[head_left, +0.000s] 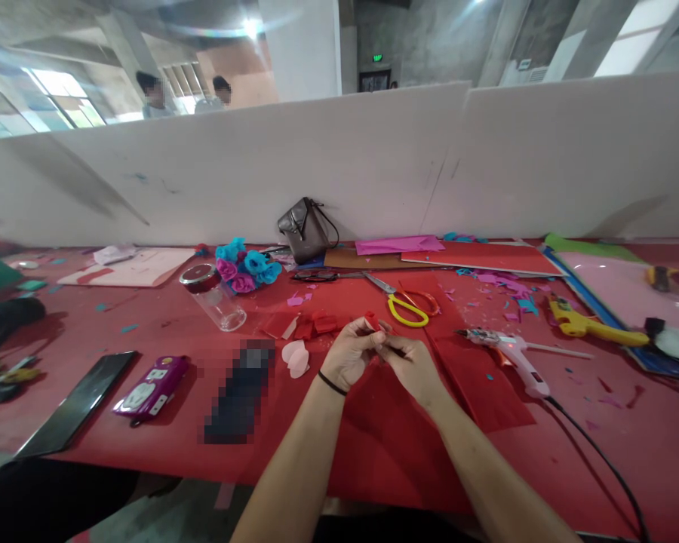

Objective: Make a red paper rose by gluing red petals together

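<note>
Over the red table, my left hand is closed, its thumb and fingers pinching a small piece of red paper. My right hand meets it at the fingertips and pinches the same piece from the other side. Most of the paper is hidden by my fingers. Red sheets lie beneath and to the right of my hands. Left of them are small red paper pieces and pale pink paper petals. Yellow-handled scissors rest just beyond my hands.
A pink glue gun with a cord lies on the right, a yellow one beyond it. To the left are blue and pink paper flowers, a clear jar, a purple case and phones. A bag leans against the white partition.
</note>
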`<state>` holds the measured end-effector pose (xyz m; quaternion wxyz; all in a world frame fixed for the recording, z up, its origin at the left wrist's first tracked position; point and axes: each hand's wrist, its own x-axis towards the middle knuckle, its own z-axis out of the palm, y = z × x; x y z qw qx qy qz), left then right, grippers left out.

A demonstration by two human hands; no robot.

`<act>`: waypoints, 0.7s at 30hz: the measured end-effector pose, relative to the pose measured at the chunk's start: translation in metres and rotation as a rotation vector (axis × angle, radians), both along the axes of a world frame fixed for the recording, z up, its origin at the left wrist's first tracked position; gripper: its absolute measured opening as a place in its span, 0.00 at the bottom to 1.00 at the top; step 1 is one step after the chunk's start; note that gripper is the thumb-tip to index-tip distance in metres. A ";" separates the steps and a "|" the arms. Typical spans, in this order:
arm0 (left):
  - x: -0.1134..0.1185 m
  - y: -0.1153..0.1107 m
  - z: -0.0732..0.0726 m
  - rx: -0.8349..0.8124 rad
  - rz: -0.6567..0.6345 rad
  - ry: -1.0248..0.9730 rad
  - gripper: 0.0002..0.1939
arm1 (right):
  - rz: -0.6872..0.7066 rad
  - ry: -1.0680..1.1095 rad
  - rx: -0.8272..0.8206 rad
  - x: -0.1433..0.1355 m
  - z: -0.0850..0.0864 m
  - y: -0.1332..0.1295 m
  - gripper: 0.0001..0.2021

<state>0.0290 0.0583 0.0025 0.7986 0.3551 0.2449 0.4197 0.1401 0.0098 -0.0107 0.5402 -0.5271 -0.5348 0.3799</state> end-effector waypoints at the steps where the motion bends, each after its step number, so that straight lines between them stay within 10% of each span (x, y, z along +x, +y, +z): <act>1: 0.000 0.000 0.000 0.006 0.012 -0.001 0.20 | -0.004 -0.016 0.006 0.000 -0.001 0.000 0.12; 21: -0.001 0.000 0.001 0.190 0.002 0.096 0.15 | -0.026 -0.043 0.007 0.001 -0.003 0.002 0.15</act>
